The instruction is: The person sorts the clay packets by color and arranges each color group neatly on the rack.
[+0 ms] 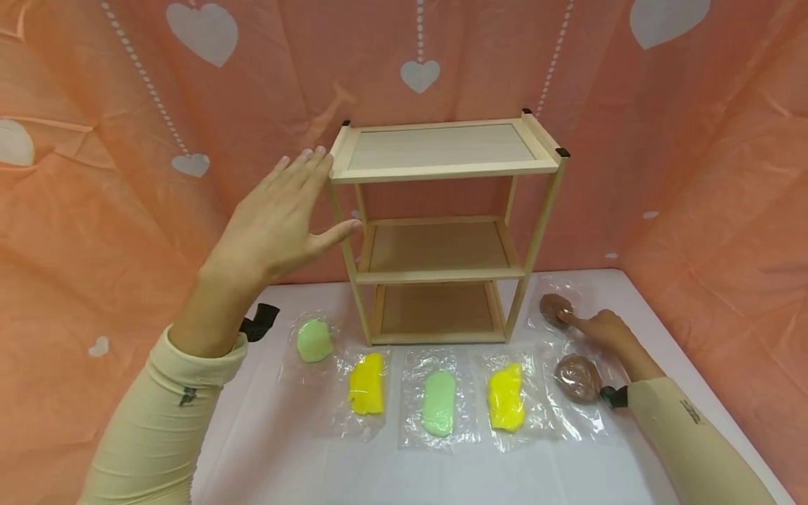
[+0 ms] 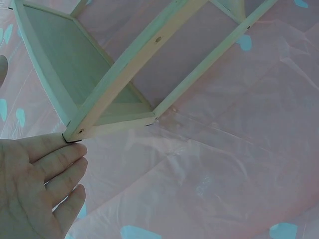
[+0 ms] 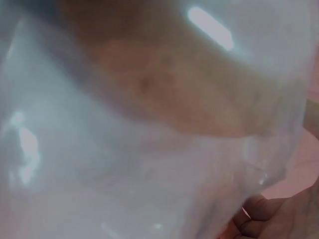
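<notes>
While the left hand (image 1: 278,217) holds its fingers straight and together, thumb spread wide, we see it grip nothing: the fingertips meet the top left corner of the wooden rack (image 1: 442,171), which stands to the right of them. At the right hand (image 1: 607,330), we find the index finger extended onto the far brown lump (image 1: 553,308), bagged in clear film directly beneath the fingertip; whether the thumb pinches it we cannot tell.

We judge the rack, light and tall, liable to slide or tip if the left fingers push sideways at its top corner. A hard press by the right finger could dent the soft-looking lump, and the slick film could let it skid.

Behind the right fingers, close to the wrist, we note the near brown lump (image 1: 577,379); its film fills much of the right wrist view, and the black wrist mount (image 1: 614,397) might snag it. Left of the right fingers, the rack's front post limits sideways travel. Below the left fingers lies a green lump (image 1: 314,341); between the two hands' reach, nearer us, lie two yellow lumps (image 1: 506,397) and a second green lump (image 1: 440,403).
</notes>
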Tool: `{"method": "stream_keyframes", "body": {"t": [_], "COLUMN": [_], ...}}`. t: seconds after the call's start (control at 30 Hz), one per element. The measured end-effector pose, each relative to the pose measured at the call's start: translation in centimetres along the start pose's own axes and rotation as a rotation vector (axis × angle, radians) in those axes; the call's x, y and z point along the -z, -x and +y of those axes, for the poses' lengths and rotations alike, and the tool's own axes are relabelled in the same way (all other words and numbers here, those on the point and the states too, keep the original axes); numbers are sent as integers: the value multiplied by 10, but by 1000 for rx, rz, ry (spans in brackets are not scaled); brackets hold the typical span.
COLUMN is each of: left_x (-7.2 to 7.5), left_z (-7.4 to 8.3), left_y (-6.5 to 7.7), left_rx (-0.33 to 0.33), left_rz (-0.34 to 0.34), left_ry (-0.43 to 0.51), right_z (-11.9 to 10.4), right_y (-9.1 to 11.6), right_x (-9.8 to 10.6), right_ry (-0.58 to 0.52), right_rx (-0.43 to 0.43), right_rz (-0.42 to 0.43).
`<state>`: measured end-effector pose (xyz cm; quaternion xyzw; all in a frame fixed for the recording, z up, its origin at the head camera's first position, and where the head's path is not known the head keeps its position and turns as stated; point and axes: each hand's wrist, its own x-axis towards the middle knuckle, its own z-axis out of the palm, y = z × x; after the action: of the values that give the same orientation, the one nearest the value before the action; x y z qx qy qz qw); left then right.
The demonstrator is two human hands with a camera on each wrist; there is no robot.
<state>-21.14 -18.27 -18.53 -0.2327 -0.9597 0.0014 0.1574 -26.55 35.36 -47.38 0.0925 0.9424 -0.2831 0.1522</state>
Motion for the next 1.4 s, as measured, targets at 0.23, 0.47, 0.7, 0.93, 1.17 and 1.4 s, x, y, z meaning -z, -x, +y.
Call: {"method": "stream_keyframes", "body": {"t": [0.23,0.47,0.7,0.93,1.17,1.4], "left_x": [1,1,0,1,1,2], "left_z": [1,2,2,2,2,3], "left_y": [-1,-2,-1,0,-1,-1], "left_rx": [-3,-3,-5,-7,-4,5], "left_rz": [5,7,15,17,11,1], "left_ry": [-12,-23,-24,-26,-31,-36], "right_z": [-5,-4,-6,-5,-6,-6], "right_y": [1,-5,-7,-8,-7,-8], "right_x": [0,-4,-5,-7,-5,-8], "right_ry": [-19,-46,-131,-161,-175,-278], "right_rx": [-19,35,75,154,194,185], "right_rz": [4,42,72,127,138,177]}}
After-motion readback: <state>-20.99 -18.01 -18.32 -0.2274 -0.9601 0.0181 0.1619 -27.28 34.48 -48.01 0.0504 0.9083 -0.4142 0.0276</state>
